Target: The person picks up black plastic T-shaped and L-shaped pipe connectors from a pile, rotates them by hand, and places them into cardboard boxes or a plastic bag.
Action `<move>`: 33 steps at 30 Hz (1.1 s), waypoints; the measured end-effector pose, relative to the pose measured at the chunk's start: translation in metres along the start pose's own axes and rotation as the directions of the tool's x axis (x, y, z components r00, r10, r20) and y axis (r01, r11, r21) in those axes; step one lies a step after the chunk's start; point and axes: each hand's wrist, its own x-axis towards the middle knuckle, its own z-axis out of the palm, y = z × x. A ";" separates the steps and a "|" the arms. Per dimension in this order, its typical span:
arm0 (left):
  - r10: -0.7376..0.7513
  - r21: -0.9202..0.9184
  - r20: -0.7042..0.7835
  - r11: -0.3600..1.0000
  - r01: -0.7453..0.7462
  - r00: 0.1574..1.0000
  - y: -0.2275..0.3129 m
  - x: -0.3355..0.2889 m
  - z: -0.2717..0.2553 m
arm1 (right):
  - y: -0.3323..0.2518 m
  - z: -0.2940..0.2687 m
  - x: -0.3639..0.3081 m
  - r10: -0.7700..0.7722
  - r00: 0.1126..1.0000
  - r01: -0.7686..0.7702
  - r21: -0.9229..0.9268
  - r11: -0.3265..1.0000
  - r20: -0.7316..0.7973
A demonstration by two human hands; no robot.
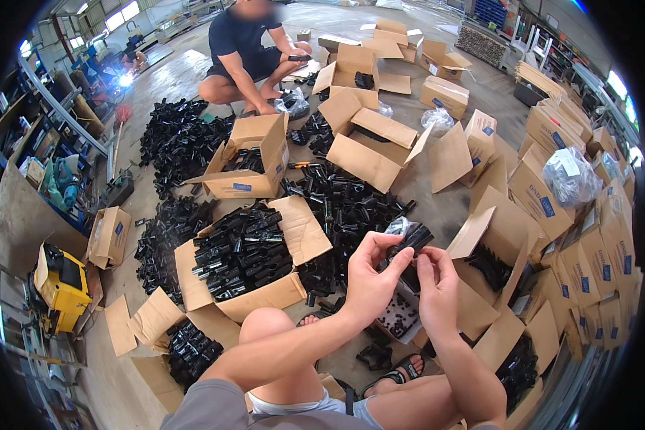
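Observation:
In front of my knees, my left hand (369,279) is closed around a glossy black tubular fitting (418,238), thumb along its side. Fingertips of my right hand (438,283) pinch at the fitting's near end; anything small between them is too hidden to make out. Just below both hands is a small white box (401,331) with many tiny black pieces in it. Left of my hands, an open carton (259,299) is heaped with similar black fittings (240,251). A loose pile of black fittings (351,204) lies on the floor beyond my left hand.
Another person (245,54) squats at the far side, holding a black part. Open cartons (369,154) stand around the floor, and stacked cartons (588,265) line the right. A yellow-and-black machine (63,290) sits at left. Bright welding light (126,80) shows far left.

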 end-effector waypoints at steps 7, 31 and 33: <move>-0.104 0.003 0.046 0.995 0.104 0.993 0.012 0.009 -0.007 | 0.000 -0.015 -0.003 0.142 0.956 -0.140 -0.025 0.990 0.255; -0.401 0.292 0.506 0.913 0.286 0.764 0.021 0.034 -0.048 | -0.001 -0.043 -0.023 0.152 0.946 -0.088 -0.225 0.970 0.287; -0.392 0.286 0.528 0.918 0.277 0.754 0.020 0.034 -0.049 | -0.001 -0.044 -0.021 0.163 0.937 -0.091 -0.234 0.968 0.310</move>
